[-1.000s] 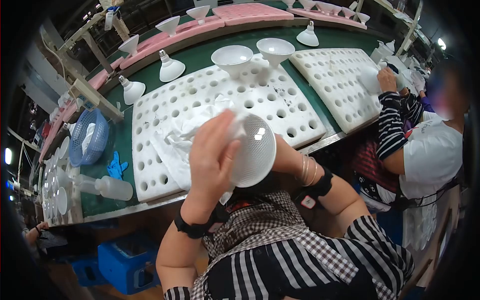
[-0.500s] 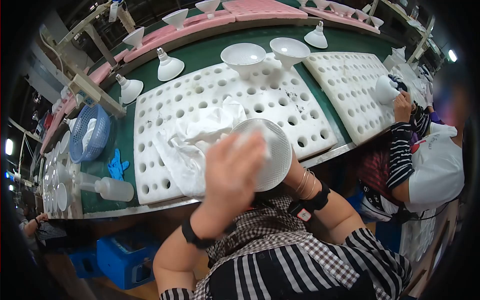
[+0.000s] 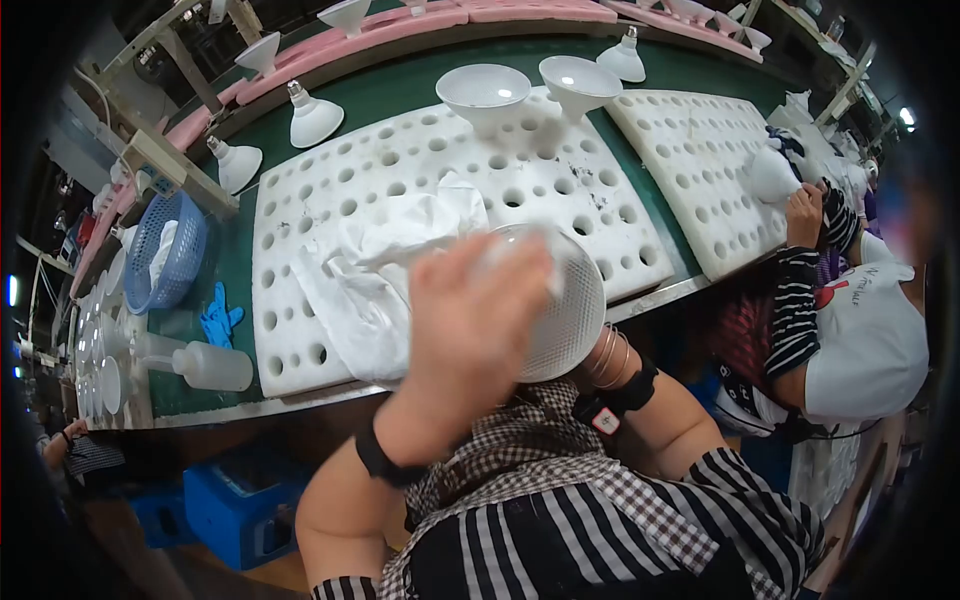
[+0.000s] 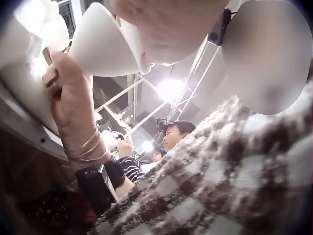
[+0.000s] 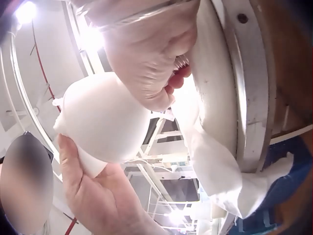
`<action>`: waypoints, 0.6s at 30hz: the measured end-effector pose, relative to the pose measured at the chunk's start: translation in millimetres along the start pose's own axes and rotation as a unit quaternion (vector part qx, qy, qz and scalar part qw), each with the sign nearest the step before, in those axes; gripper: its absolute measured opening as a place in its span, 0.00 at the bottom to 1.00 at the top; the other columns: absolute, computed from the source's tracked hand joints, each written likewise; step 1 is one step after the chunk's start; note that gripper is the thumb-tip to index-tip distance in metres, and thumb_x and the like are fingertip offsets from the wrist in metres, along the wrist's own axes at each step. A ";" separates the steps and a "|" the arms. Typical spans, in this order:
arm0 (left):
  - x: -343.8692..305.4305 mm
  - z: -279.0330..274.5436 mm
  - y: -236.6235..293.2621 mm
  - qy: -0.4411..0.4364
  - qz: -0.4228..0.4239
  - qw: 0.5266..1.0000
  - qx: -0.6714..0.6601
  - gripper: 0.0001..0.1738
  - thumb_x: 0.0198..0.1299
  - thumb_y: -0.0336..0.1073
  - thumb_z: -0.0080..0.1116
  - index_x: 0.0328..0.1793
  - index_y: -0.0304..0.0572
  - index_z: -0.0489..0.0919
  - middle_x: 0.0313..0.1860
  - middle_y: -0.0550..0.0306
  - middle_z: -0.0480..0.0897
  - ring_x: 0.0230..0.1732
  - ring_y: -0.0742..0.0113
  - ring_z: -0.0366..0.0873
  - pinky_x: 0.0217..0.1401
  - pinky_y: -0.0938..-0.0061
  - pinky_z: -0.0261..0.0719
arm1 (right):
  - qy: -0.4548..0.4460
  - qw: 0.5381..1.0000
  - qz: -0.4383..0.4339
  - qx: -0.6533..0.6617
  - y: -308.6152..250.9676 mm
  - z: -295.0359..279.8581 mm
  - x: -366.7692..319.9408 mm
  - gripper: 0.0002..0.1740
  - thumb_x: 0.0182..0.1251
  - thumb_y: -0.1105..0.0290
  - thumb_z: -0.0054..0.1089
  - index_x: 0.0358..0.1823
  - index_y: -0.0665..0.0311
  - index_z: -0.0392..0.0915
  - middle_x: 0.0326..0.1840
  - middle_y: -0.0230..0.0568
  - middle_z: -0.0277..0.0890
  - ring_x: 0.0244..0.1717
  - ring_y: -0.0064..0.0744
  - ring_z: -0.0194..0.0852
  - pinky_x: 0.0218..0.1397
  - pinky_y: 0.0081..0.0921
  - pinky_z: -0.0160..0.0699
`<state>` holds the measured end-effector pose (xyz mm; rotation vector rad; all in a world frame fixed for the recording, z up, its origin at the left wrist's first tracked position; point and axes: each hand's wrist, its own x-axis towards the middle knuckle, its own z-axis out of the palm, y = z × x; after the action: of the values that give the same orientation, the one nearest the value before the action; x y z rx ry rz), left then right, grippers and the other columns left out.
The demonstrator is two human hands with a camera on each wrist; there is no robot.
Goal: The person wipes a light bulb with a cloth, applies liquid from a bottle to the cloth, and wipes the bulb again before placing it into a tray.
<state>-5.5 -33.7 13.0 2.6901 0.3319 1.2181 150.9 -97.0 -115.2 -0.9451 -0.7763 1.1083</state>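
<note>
A white reflector lamp bulb (image 3: 575, 315) with a dimpled round face is held tilted over the table's front edge. In the right wrist view my right hand (image 5: 146, 58) grips its metal screw base; the head view largely hides that hand behind the bulb. My left hand (image 3: 470, 320), blurred, holds a white wiping cloth (image 5: 92, 163) against the bulb's face, its thumb at the rim in the right wrist view. Beside it, a larger crumpled white cloth (image 3: 370, 285) lies over the foam board (image 3: 285, 215).
Two bulbs, including one (image 3: 483, 88), stand face up in the board's far side. Several others stand base up on the green table. Left are a blue basket (image 3: 165, 250), blue glove (image 3: 220, 318) and plastic bottle (image 3: 215, 367). Another person (image 3: 860, 330) works beside a second foam board (image 3: 690, 170).
My left hand has moved across the bulb's face to the right, away from the large cloth. The bulb has shifted slightly right, its face now partly covered by that hand.
</note>
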 end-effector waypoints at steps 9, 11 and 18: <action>-28.1 -13.7 35.8 -0.050 0.005 0.997 -0.050 0.14 0.52 0.28 0.64 0.47 0.39 0.85 0.53 0.57 0.85 0.54 0.51 0.77 0.58 0.61 0.69 | -0.012 0.929 0.125 0.349 -6.7 6.6 -1.8 0.26 0.72 0.69 0.52 0.70 0.66 0.63 0.67 0.49 0.71 0.63 0.37 0.75 0.64 0.37 0.79; -14.7 -1.2 9.5 -0.015 -0.008 1.000 -0.025 0.15 0.53 0.29 0.65 0.48 0.39 0.85 0.52 0.56 0.85 0.54 0.51 0.77 0.58 0.63 0.70 | -0.016 0.981 0.085 0.176 -7.2 6.3 -7.1 0.25 0.74 0.70 0.49 0.70 0.67 0.62 0.68 0.49 0.70 0.64 0.36 0.74 0.64 0.37 0.79; -23.5 1.1 -47.8 0.046 -0.414 0.810 -0.413 0.14 0.67 0.32 0.56 0.55 0.32 0.82 0.53 0.53 0.84 0.54 0.60 0.79 0.58 0.73 0.73 | -0.058 0.962 -0.152 -0.220 -27.4 23.7 -7.6 0.25 0.69 0.70 0.58 0.66 0.67 0.68 0.61 0.43 0.75 0.56 0.29 0.79 0.56 0.28 0.84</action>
<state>-26.0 5.8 -16.3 1.4578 0.6910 0.8851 138.2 -103.2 -81.0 -1.0900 -1.2543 0.7367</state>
